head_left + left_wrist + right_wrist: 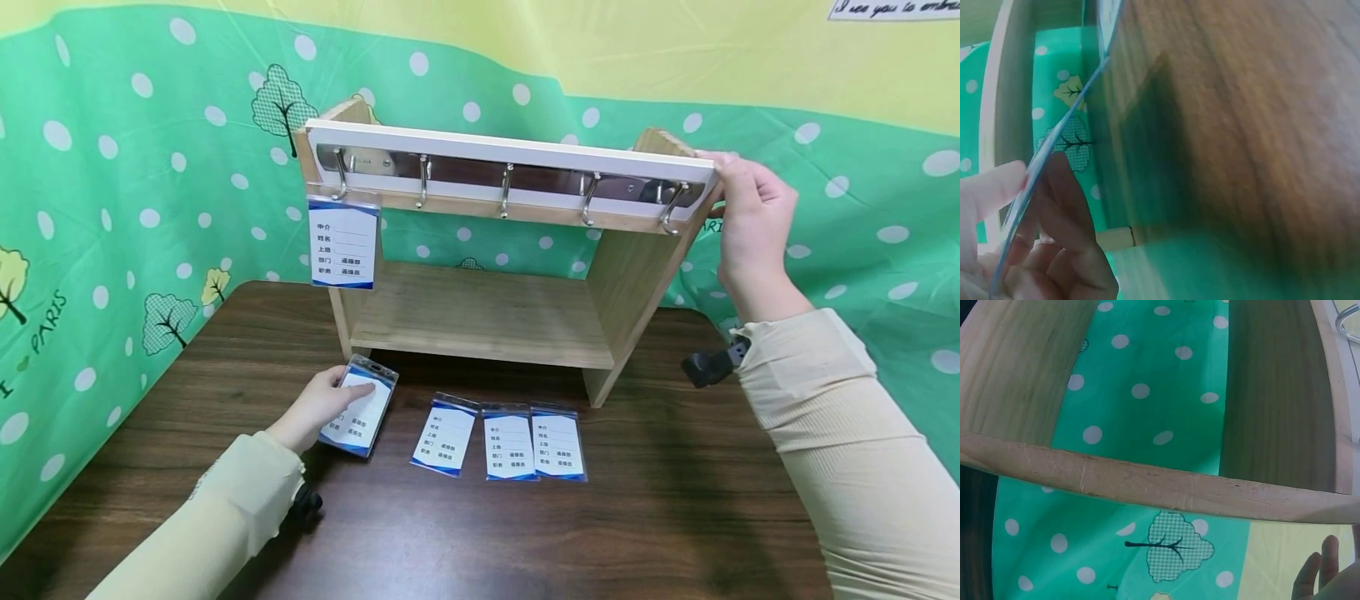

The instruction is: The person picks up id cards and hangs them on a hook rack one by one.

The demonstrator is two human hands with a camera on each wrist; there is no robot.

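Observation:
My left hand pinches a clear-sleeved name badge between thumb and fingers, low in front of the rack's left foot. Edge-on in the left wrist view, that same badge is a thin slanted strip. At the upper right corner of a wooden hook rack, my right hand grips the board's end. Only some of its fingers show in the right wrist view. Another badge hangs from the leftmost metal hook; the other hooks carry nothing.
On the dark wood table lie a slanted badge and, to its right, two more badges, the middle one touching or overlapping the right one. A polka-dot curtain hangs behind the rack.

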